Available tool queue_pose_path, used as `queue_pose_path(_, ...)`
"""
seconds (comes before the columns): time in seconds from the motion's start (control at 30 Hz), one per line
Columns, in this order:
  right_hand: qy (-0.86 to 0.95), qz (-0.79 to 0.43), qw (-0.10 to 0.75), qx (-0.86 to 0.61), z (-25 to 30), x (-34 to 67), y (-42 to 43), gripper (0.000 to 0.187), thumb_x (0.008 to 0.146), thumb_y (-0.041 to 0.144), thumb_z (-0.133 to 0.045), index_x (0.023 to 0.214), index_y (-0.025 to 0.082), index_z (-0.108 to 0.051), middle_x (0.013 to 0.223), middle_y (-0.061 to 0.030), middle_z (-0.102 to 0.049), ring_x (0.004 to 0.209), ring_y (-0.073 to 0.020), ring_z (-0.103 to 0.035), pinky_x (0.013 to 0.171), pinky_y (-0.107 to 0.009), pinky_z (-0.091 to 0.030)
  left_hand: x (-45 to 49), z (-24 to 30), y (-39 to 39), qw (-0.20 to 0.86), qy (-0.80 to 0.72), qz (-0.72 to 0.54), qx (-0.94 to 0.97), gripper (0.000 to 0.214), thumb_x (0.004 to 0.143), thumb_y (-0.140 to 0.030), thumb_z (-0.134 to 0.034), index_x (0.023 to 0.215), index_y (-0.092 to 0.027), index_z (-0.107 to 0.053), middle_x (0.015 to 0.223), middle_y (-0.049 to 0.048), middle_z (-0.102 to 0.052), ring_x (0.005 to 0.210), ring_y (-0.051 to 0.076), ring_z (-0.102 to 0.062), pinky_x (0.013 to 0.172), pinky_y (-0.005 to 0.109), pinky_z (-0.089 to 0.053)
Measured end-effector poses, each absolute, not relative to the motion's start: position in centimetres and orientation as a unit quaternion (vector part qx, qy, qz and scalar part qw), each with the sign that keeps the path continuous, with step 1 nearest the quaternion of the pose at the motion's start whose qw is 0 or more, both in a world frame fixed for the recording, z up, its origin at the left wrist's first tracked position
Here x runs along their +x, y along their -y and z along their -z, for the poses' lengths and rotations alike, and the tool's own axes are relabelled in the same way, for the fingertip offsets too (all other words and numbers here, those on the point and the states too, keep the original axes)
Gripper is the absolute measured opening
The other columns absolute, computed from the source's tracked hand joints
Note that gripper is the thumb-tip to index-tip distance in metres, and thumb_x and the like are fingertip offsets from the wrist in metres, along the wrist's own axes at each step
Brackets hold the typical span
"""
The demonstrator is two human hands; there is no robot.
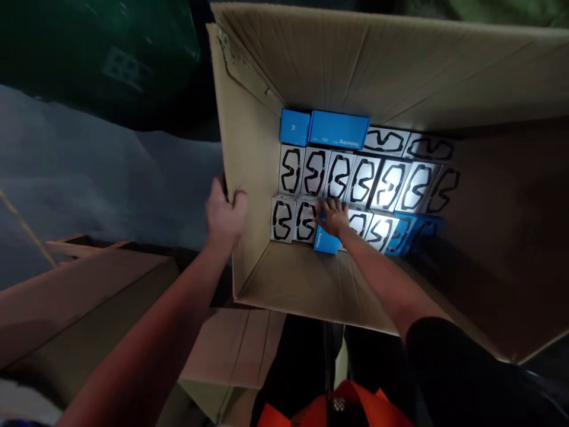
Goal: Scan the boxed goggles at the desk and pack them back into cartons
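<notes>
I look down into a large open cardboard box with rows of small white product boxes printed with black outlines lining its bottom. My left hand is closed over the top edge of the box's left wall. My right hand reaches deep inside, fingers curled over a small blue box in the front row, beside white boxes on either side. Two blue boxes lie flat at the back left, and more blue ones sit at the right end of the front row.
Folded cardboard flaps and another carton lie to the lower left. A grey floor stretches at left. Something orange shows at the bottom centre. The box's right inside wall is in shadow.
</notes>
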State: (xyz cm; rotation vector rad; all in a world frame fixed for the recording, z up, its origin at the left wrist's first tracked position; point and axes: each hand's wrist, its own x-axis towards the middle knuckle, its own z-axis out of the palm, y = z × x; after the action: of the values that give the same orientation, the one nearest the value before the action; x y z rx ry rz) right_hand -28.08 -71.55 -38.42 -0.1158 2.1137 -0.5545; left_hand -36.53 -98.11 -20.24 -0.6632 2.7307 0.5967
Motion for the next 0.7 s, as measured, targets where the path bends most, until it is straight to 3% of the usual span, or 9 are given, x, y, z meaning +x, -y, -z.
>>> queue_pose_path(0.1,-0.845,0.187,0.499,-0.051,38.1,-27.4,73.3,0.083,0.1,0.049,-0.062,0.173,0.016,-0.036,0.176,-0.0227,-0.038,0.16,-0.0493,-0.033,0.131,-0.073,-0.02,-36.7,20.2,98.0,0.135,-0.946,-0.197,-0.22,0.031,0.091,-0.025,-0.057,0.121,-0.02,-0.064,0.12,0.0119,-0.077,0.114,0.029,-0.073,0.102,0.041,-0.058)
queue_pose_path(0.2,-0.814,0.175,0.552,-0.056,38.3,-29.0,74.2,0.079,0.101,0.048,-0.06,0.171,0.017,-0.04,0.18,-0.021,-0.03,0.166,-0.0493,-0.023,0.132,-0.075,-0.016,-36.7,20.3,97.9,0.141,-0.946,-0.201,-0.211,0.032,0.092,-0.023,-0.056,0.123,-0.019,-0.064,0.123,0.0132,-0.077,0.117,0.03,-0.074,0.103,0.041,-0.057)
queue_pose_path(0.3,-0.82,0.191,0.536,-0.064,38.1,-29.6,75.2,0.077,0.105,0.04,-0.053,0.175,0.016,-0.032,0.183,-0.0183,-0.025,0.17,-0.0443,-0.013,0.135,-0.071,-0.012,-36.6,20.6,98.1,0.14,-0.949,-0.199,-0.2,0.034,0.093,-0.023,-0.055,0.125,-0.018,-0.064,0.127,0.0145,-0.077,0.119,0.03,-0.074,0.104,0.041,-0.057)
queue_pose_path(0.4,-0.818,0.185,0.54,-0.065,37.6,-29.4,76.3,0.078,0.103,0.036,-0.057,0.175,0.015,-0.034,0.183,-0.0174,-0.025,0.171,-0.0447,-0.011,0.135,-0.073,-0.005,-36.3,21.1,98.5,0.127,-0.954,-0.194,-0.191,0.035,0.095,-0.024,-0.056,0.128,-0.018,-0.064,0.13,0.0149,-0.076,0.12,0.03,-0.074,0.106,0.041,-0.056)
queue_pose_path(0.5,-0.834,0.196,0.514,-0.047,36.1,-28.7,75.9,0.079,0.104,0.038,-0.055,0.176,0.016,-0.032,0.187,-0.0141,-0.014,0.172,-0.0434,-0.002,0.136,-0.071,-0.002,-36.2,21.7,99.0,0.13,-0.955,-0.189,-0.187,0.037,0.096,-0.025,-0.056,0.132,-0.017,-0.064,0.131,0.0162,-0.076,0.12,0.032,-0.074,0.106,0.042,-0.055)
queue_pose_path(0.57,-0.865,0.214,0.454,-0.006,33.8,-27.3,74.3,0.077,0.107,0.038,-0.051,0.177,0.017,-0.03,0.186,-0.0139,-0.015,0.172,-0.0406,-0.007,0.137,-0.066,-0.007,-36.3,21.9,99.2,0.137,-0.957,-0.184,-0.18,0.039,0.098,-0.026,-0.056,0.134,-0.016,-0.063,0.132,0.0175,-0.076,0.121,0.033,-0.073,0.107,0.044,-0.054)
queue_pose_path(0.7,-0.881,0.229,0.402,0.1,25.6,-20.6,67.5,0.07,0.103,0.031,-0.056,0.169,0.013,-0.045,0.177,-0.0204,-0.039,0.164,-0.0381,-0.036,0.134,-0.059,-0.026,-36.9,21.2,98.7,0.175,-0.956,-0.136,-0.191,0.039,0.101,-0.029,-0.055,0.137,-0.015,-0.061,0.132,0.0182,-0.074,0.12,0.035,-0.072,0.105,0.045,-0.054)
